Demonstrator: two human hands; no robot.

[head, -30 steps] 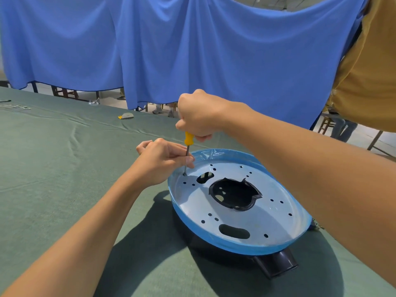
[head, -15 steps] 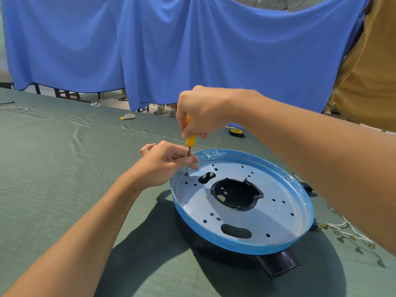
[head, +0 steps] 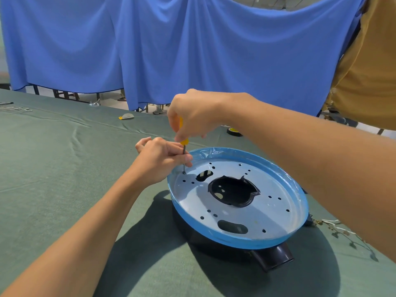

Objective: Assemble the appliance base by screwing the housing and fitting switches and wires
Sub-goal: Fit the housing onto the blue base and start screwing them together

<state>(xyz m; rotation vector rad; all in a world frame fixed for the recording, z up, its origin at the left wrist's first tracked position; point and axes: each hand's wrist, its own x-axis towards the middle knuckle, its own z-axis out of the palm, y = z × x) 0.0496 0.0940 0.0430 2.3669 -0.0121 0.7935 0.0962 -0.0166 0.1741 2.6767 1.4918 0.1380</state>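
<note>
Right hand [head: 192, 113] grips yellow screwdriver handle [head: 182, 133] from above, shaft upright. Left hand [head: 159, 158] pinches shaft just above tip — tip planted in hole at left edge of round metal plate [head: 267, 211]. Plate rests on black housing [head: 272, 255], on green table cloth [head: 53, 168]. White wires [head: 340, 229] lie right of housing.

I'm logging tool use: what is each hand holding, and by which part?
The right hand grips the screwdriver by its yellow handle; the left hand pinches its metal shaft just above the tip.
</note>
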